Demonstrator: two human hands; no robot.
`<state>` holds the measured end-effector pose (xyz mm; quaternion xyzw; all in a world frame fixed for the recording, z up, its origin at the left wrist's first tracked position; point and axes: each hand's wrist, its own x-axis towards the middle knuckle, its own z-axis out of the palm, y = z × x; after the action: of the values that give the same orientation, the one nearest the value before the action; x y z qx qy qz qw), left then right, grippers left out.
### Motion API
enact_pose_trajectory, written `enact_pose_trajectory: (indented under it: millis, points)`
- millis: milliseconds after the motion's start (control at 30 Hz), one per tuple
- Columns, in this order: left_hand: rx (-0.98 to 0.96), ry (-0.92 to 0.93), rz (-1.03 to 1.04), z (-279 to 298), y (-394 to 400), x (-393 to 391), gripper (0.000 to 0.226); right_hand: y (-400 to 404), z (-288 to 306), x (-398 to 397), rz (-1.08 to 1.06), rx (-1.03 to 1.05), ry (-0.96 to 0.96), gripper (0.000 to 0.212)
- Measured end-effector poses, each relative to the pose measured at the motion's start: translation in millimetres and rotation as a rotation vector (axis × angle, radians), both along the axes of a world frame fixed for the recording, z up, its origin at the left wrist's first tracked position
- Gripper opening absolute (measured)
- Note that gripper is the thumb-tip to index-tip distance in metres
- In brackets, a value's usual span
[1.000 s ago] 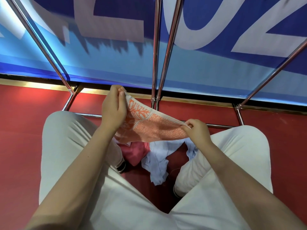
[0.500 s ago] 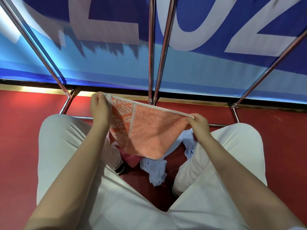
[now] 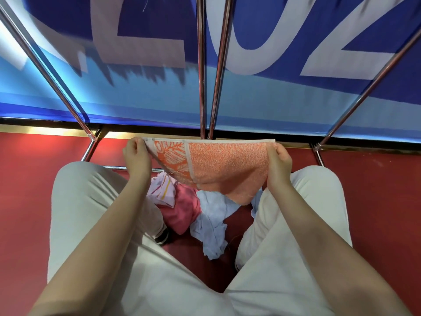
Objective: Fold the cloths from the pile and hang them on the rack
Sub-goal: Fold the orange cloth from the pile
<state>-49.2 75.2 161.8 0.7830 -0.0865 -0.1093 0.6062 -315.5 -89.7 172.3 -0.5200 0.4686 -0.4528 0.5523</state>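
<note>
Above the pile (image 3: 193,208), between the knees: orange cloth (image 3: 218,167) held out flat, top hem taut. Left hand (image 3: 136,159) pinches one top corner, right hand (image 3: 279,166) grips the other, fingers curled on the edge. Lower half sags free toward the pile. Metal rack (image 3: 201,87) stands just behind, nothing hung that shows. Judgement: keep the hem level, bring corners together evenly so edges match, lift clear of the loose cloths before folding

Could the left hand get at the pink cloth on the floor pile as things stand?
Probably not yet: the left hand pinches a corner of the orange towel, which hangs above the pink cloth.
</note>
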Motion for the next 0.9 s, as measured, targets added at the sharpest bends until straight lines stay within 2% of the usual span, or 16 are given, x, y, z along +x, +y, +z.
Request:
enact_pose_trajectory:
  millis: [133, 333, 433, 567, 633, 733, 900]
  points:
    - [-0.025, -0.061, -0.018, 6, -3, -8, 0.022, 0, 0, 0, -0.009, 0.023, -0.016, 0.021]
    - [-0.107, -0.175, -0.031, 12, -11, -17, 0.014, 0, -1, -3, -0.015, 0.03, 0.003, 0.021]
    - [0.001, -0.357, -0.066, 11, -11, -18, 0.017, -3, -4, -6, -0.037, 0.019, 0.032, 0.023]
    - [0.311, -0.667, -0.127, 9, -10, -16, 0.024, -4, -5, -9, -0.117, -0.038, 0.081, 0.031]
    - [0.353, -0.735, -0.159, 9, -11, -18, 0.024, -5, -3, -11, -0.17, -0.066, 0.113, 0.028]
    - [0.261, -0.638, -0.107, 11, -13, -23, 0.022, -7, -5, -13, -0.184, -0.067, 0.15, 0.029]
    - [0.01, -0.292, -0.068, 17, -18, -21, 0.026, -5, -7, -7, -0.102, -0.02, 0.166, 0.033]
